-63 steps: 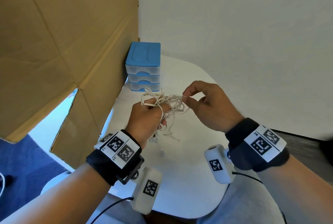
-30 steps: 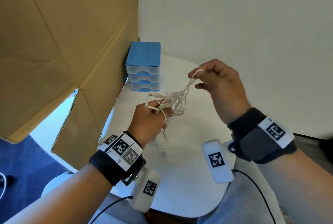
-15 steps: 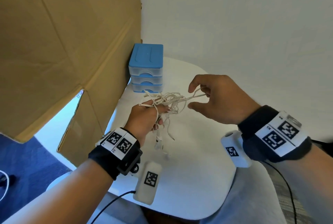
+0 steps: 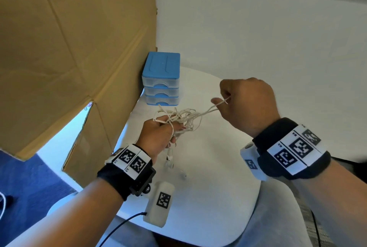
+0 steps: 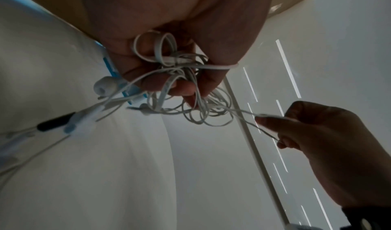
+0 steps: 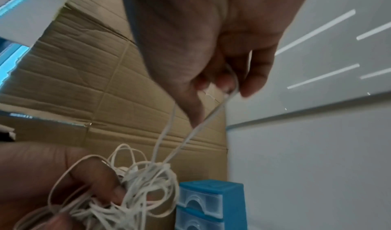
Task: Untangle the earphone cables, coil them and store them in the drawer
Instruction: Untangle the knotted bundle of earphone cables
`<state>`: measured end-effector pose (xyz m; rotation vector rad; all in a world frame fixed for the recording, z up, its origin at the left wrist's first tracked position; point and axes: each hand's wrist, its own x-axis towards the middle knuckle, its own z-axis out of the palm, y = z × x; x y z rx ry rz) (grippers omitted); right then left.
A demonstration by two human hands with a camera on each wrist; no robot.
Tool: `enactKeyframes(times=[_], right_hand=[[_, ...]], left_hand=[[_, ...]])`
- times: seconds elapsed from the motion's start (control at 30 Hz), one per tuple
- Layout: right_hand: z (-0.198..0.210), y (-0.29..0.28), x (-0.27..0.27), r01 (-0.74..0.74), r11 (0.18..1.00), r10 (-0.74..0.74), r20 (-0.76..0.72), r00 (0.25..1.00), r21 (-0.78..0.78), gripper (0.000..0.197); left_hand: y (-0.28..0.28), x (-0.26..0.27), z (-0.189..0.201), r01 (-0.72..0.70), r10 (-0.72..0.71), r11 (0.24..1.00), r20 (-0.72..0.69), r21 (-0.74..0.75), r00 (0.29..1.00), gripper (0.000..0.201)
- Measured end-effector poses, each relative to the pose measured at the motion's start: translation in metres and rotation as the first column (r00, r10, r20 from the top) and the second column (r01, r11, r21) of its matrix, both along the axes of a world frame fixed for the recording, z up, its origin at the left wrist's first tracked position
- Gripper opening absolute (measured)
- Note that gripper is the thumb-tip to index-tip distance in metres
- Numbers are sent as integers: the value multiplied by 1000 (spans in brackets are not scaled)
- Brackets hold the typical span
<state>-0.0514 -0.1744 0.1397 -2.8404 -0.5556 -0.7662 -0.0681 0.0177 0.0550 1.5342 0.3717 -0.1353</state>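
A tangled bundle of white earphone cables (image 4: 183,118) hangs above the white table (image 4: 208,187), gripped in my left hand (image 4: 158,133). The same knot fills the left wrist view, the cables (image 5: 190,86) wound round curled fingers, with an earbud (image 5: 104,86) dangling. My right hand (image 4: 244,103) is to the right and slightly higher, pinching a loop of cable (image 4: 220,103) pulled taut out of the bundle. In the right wrist view two strands (image 6: 182,133) run from the pinching fingers down to the knot (image 6: 139,188). The small blue drawer unit (image 4: 161,80) stands behind, all drawers closed.
A large cardboard sheet (image 4: 69,48) leans at the left, touching the drawer unit. A white wall (image 4: 258,38) stands behind the table. Earbuds (image 4: 168,162) hang below my left hand near the tabletop. Blue floor (image 4: 23,177) lies at the lower left.
My right hand first pulled a loop up and right, dropped back toward the bundle, and now pinches a loop drawn out to the right. My left hand has kept hold of the bundle.
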Motion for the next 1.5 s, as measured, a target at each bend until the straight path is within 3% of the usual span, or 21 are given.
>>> enactKeyframes(times=[0.07, 0.1, 0.17, 0.23, 0.27, 0.3, 0.37, 0.47, 0.53, 0.6, 0.67, 0.73, 0.87, 0.93, 1.0, 1.1, 1.17, 1.23, 1.37, 1.43, 1.5], right_hand=[[1, 2, 3, 22, 937, 3, -71, 997, 349, 58], [3, 4, 5, 34, 829, 55, -142, 988, 559, 60], [13, 4, 7, 116, 460, 206, -232, 951, 880, 52], [27, 0, 9, 208, 115, 311, -234, 921, 971, 34], [33, -5, 10, 225, 14, 357, -215, 909, 974, 30], [37, -11, 11, 225, -20, 401, -198, 894, 974, 29], [42, -22, 9, 187, 94, 457, -209, 865, 978, 22], [35, -34, 2, 104, 467, 427, -328, 843, 878, 13], [22, -38, -4, 85, 651, 465, -486, 740, 754, 30], [10, -39, -11, 97, 811, 433, -704, 564, 576, 53], [-1, -37, -19, 82, 932, 286, -856, 430, 352, 54], [-15, -33, -19, 123, 960, 168, -868, 468, 252, 46], [-40, -24, -11, 204, 957, 2, -703, 711, 209, 39], [-47, -13, -13, 188, 954, 19, -673, 739, 233, 44], [-53, 0, -15, 170, 915, 136, -674, 726, 367, 51], [-69, 17, -14, 162, 742, 370, -599, 710, 650, 25], [-75, 25, -17, 209, 593, 439, -529, 726, 778, 8], [-76, 28, -20, 273, 431, 465, -471, 750, 860, 14], [-65, 21, -29, 353, 170, 541, -386, 747, 920, 9], [-59, 18, -32, 361, 101, 548, -355, 758, 927, 10], [-55, 19, -34, 344, 118, 524, -352, 775, 932, 11]], left_hand=[[-1, 0, -2, 20, -20, 1000, 27, 16, 999, 15], [-2, -1, -3, 28, -29, 999, 34, 31, 999, 15], [-1, -1, -9, 28, -30, 997, 32, 76, 999, 17], [4, 0, -15, 3, -3, 994, 1, 110, 1000, 21], [7, 1, -17, -18, 20, 993, -23, 120, 1000, 21], [10, 4, -18, -45, 51, 991, -46, 122, 998, 20], [15, 9, -19, -108, 115, 991, -93, 83, 989, 15], [18, 16, -17, -163, 143, 977, -141, -136, 980, 7], [18, 15, -13, -152, 116, 941, -134, -301, 984, 9], [16, 12, -9, -120, 98, 917, -76, -380, 992, 16], [11, 7, -3, -92, 91, 914, -21, -395, 996, 23], [7, 4, 0, -80, 87, 919, 2, -387, 996, 28], [-1, 1, 3, -49, 72, 929, 48, -366, 996, 34], [-3, -1, 4, -35, 64, 940, 74, -340, 995, 35], [-4, -4, 5, 2, 37, 938, 106, -345, 994, 36], [-4, -5, 8, 70, -13, 909, 141, -411, 990, 34], [-5, -5, 12, 72, -12, 894, 137, -443, 991, 47], [-5, -3, 14, 17, 35, 905, 114, -426, 993, 57], [-6, 0, 15, -83, 129, 932, 111, -352, 985, 24], [-7, -1, 15, -83, 136, 932, 129, -352, 982, 15], [-9, -2, 16, -52, 106, 940, 144, -338, 984, 15]])
